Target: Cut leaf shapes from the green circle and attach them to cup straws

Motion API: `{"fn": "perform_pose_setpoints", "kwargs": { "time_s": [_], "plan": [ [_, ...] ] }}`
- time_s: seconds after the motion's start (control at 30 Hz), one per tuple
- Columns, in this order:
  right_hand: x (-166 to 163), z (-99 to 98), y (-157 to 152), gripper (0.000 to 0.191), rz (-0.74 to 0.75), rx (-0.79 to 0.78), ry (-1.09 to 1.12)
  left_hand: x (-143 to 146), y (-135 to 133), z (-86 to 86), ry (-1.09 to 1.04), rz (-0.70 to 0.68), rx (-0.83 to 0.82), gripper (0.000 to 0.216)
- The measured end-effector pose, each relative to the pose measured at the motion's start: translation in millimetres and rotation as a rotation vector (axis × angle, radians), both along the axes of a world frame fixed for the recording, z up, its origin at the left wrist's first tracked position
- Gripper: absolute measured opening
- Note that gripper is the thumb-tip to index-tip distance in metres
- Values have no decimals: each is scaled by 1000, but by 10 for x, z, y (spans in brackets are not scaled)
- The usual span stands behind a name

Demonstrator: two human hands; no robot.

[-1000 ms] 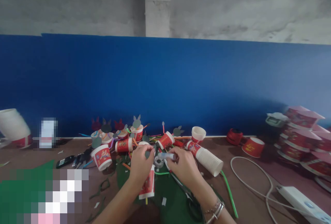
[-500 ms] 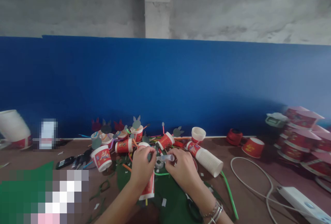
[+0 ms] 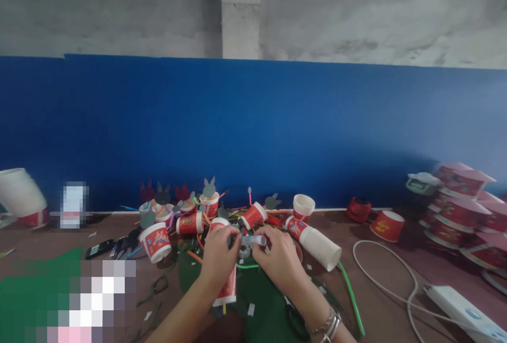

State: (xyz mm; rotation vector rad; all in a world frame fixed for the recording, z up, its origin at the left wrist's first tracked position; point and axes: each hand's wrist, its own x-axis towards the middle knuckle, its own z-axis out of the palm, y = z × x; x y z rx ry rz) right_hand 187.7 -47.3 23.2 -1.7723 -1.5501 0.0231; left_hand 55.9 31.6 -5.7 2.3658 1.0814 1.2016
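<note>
My left hand (image 3: 218,256) is closed round a red and white paper cup (image 3: 227,288) and pinches a small grey cut-out at its rim. My right hand (image 3: 279,261) is closed on a small clear tube (image 3: 254,239), whose tip meets the fingers of the left hand. A roll of clear tape (image 3: 244,251) lies on the table just under the two hands. Dark green felt (image 3: 264,306) is spread beneath my forearms. A bracelet sits on my right wrist.
Several decorated red cups (image 3: 190,222) with straws and grey eared cut-outs lie behind the hands. A stack of white cups (image 3: 320,248) lies on its side at right, with a green straw (image 3: 350,294). Scissors (image 3: 119,245), a white power strip (image 3: 463,311), cable and stacked bowls (image 3: 463,200) surround.
My two hands have drawn closer together, and the tube's tip now meets the left fingers at the cup's rim. The view has barely shifted.
</note>
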Motion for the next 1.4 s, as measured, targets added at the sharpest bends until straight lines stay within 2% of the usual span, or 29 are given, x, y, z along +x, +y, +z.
{"fn": "perform_pose_setpoints", "kwargs": {
  "time_s": [0.17, 0.33, 0.47, 0.67, 0.77, 0.83, 0.9, 0.97, 1.03, 1.13, 1.2, 1.3, 1.4],
  "plan": [
    [69, -72, 43, 14, -51, -82, -77, -10, 61, 2, -91, -28, -164, 15],
    [227, -311, 175, 21, -124, -310, -220, -92, 197, -10, -171, -38, -301, 15],
    [310, -496, 246, 28, -201, -439, -299, -136, 262, -19, -178, -80, -350, 12],
    [320, -594, 244, 30, -247, -462, -350, -101, 219, 13, -129, -122, -367, 10],
    [273, -547, 263, 21, -162, -320, -159, -68, 171, 6, -141, -149, -373, 9],
    [223, -493, 282, 19, -6, -205, 99, -45, 129, -2, -162, -167, -372, 10],
    [167, -436, 290, 21, 129, -153, 342, -23, 83, -3, -164, -182, -370, 12],
    [117, -384, 279, 20, 164, -127, 451, -4, 44, 7, -145, -187, -372, 13],
    [85, -343, 258, 15, 160, -88, 445, 4, 19, 28, -120, -196, -375, 14],
    [87, -320, 238, 13, 156, -41, 405, -22, -12, 72, 1, -191, -343, 15],
    [116, -335, 246, 14, 135, -17, 390, -68, -50, 97, 191, -158, -257, 16],
    [172, -385, 279, 15, 70, 17, 380, -142, -138, 119, 534, -124, -122, 34],
    [208, -423, 307, 15, 29, 14, 386, -170, -226, 130, 737, -122, -107, 49]
  ]
}}
